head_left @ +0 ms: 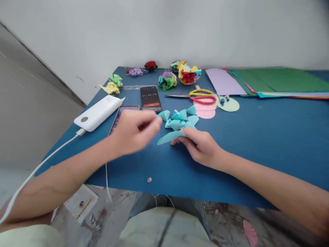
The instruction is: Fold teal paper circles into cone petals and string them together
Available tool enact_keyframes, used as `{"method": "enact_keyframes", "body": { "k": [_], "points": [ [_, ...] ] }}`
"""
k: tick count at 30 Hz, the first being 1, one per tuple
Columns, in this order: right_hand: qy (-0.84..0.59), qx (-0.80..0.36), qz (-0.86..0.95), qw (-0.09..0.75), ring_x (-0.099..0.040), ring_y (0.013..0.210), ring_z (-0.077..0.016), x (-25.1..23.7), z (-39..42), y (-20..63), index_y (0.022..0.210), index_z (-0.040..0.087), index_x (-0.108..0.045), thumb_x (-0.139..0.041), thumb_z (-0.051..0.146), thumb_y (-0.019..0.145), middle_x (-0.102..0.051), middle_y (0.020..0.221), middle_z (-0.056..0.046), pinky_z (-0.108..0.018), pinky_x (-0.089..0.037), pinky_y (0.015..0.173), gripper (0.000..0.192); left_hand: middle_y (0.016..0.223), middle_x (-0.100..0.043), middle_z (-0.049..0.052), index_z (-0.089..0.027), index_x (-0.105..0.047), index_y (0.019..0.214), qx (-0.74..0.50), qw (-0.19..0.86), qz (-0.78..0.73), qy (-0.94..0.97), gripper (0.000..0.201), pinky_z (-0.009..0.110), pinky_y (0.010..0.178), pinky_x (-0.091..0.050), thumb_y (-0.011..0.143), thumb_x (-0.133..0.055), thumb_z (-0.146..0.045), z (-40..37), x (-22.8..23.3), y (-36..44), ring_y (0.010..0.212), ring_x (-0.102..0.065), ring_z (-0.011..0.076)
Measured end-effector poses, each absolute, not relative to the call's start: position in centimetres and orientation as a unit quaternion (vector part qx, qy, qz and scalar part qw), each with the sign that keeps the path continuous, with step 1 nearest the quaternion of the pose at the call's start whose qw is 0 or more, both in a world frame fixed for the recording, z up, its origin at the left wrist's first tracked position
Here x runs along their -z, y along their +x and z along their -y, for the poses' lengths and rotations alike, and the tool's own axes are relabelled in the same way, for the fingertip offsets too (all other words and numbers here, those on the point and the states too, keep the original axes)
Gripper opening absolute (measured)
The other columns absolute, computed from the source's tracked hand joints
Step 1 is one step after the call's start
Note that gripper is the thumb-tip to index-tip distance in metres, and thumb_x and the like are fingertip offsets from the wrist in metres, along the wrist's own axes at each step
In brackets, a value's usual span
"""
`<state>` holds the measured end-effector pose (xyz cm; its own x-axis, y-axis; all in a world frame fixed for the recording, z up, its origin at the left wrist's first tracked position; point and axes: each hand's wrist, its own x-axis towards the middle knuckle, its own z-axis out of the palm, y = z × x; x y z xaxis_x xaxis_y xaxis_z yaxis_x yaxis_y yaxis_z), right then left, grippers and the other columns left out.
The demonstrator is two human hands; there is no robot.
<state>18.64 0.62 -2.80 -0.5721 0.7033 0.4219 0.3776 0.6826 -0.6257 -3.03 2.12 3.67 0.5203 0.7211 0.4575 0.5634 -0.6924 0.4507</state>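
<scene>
My right hand (203,145) pinches a folded turquoise paper circle (169,138) between thumb and fingers, holding it just above the blue table. To its left, my left hand (137,132) is lifted and blurred, thumb and forefinger drawn together; whatever may be between them does not show. Behind the held paper lies a loose group of folded turquoise paper pieces (179,118). Beyond that group are scissors (202,96) with one yellow and one red handle, resting partly on pink paper circles (205,111). A pale green paper circle (232,104) with blue-tipped earphones on it is beside them.
A white power bank (99,112) with a cable, a phone (151,98) showing a timer and a second phone (120,115) lie left. Several crumpled paper flowers (189,75) line the back. Coloured paper sheets (282,80) are stacked right. A small round object (149,179) sits near the front edge.
</scene>
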Motion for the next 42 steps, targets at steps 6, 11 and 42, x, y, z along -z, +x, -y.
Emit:
{"method": "enact_keyframes", "body": {
  "k": [6,11,42],
  "points": [
    [-0.343,-0.103,0.87,0.339,-0.053,0.093,-0.0206,3.0,-1.2,16.0,0.094,0.017,-0.052,-0.034,0.016,0.09,-0.059,0.096,-0.009,-0.036,-0.038,0.079,0.018,0.044,-0.033,-0.004,-0.018,-0.041,0.048,-0.303,-0.037,0.003,0.952,0.029,0.028,0.038,-0.018,0.074,-0.053,-0.019,2.5,0.5,-0.9,0.039,-0.031,0.0101],
    [-0.35,-0.12,0.85,0.375,-0.05,0.081,-0.0178,2.5,-2.3,11.8,0.087,0.018,-0.048,-0.032,0.021,0.093,-0.057,0.085,-0.006,-0.034,-0.036,0.075,0.018,0.045,-0.027,-0.006,-0.017,-0.042,0.046,-0.358,-0.044,0.077,0.929,0.028,0.025,0.036,-0.012,0.068,-0.059,-0.02,3.8,1.7,-0.3,0.036,-0.025,0.0077],
    [-0.309,-0.347,0.819,0.338,-0.037,0.051,-0.0093,1.9,-3.2,9.0,0.075,0.021,-0.034,-0.037,0.026,0.091,-0.038,0.057,0.006,-0.024,-0.026,0.051,0.018,0.051,-0.05,-0.001,-0.017,-0.05,0.061,-0.194,0.032,-0.016,0.98,0.027,0.028,0.042,-0.023,0.086,-0.041,-0.025,2.2,2.7,-0.8,0.044,-0.042,0.0117]
  ]
}}
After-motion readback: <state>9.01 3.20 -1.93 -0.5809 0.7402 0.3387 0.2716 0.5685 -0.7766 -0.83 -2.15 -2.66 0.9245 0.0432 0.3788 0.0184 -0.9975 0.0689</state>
